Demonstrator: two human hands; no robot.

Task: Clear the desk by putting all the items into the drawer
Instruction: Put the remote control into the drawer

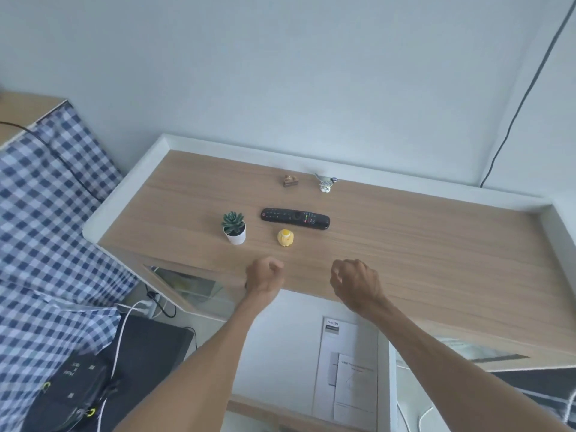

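Observation:
On the wooden desk (420, 244) lie a black remote (295, 218), a small potted succulent (234, 228) in a white pot, a yellow cupcake-shaped toy (285, 238), a small brown cake figurine (290, 180) and a bird figurine (325, 183). The drawer (280, 353) stands pulled out below the desk's front edge, with a white Philips booklet (346, 372) lying in it. My left hand (265, 277) and my right hand (355, 283) hover over the desk's front edge, fingers loosely curled, holding nothing.
A blue checked cloth (46, 213) covers furniture on the left. A dark bag (93, 378) and white cable (124, 332) lie at lower left. A black cord (514, 113) runs down the wall at right. A raised white rim (280, 148) borders the desk.

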